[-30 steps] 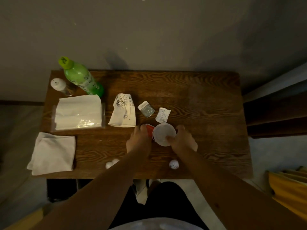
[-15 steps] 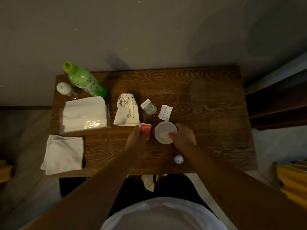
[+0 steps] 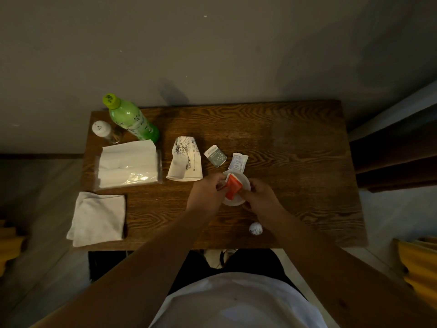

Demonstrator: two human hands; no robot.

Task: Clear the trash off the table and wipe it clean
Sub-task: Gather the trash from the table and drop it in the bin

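On the dark wooden table (image 3: 295,143), my left hand (image 3: 205,192) pinches a red wrapper (image 3: 233,188) and holds it in the mouth of a white paper cup (image 3: 244,183). My right hand (image 3: 260,197) grips that cup from the right side. Behind the cup lie a small white sachet (image 3: 238,162) and a small grey-green packet (image 3: 215,155). A crushed printed paper cup (image 3: 185,159) lies on its side to the left. A crumpled paper ball (image 3: 255,228) sits near the front edge. A folded white cloth (image 3: 99,217) rests at the front left corner.
A green bottle (image 3: 132,121) and a small white-lidded shaker (image 3: 104,131) stand at the back left. A pack of white tissues (image 3: 128,164) lies in front of them. A wall runs behind the table, and dark furniture (image 3: 397,157) stands to the right.
My left hand lifted the red wrapper from beside the cup and brought it over into the cup's mouth. The small paper balls at the front left of my arm are out of sight.
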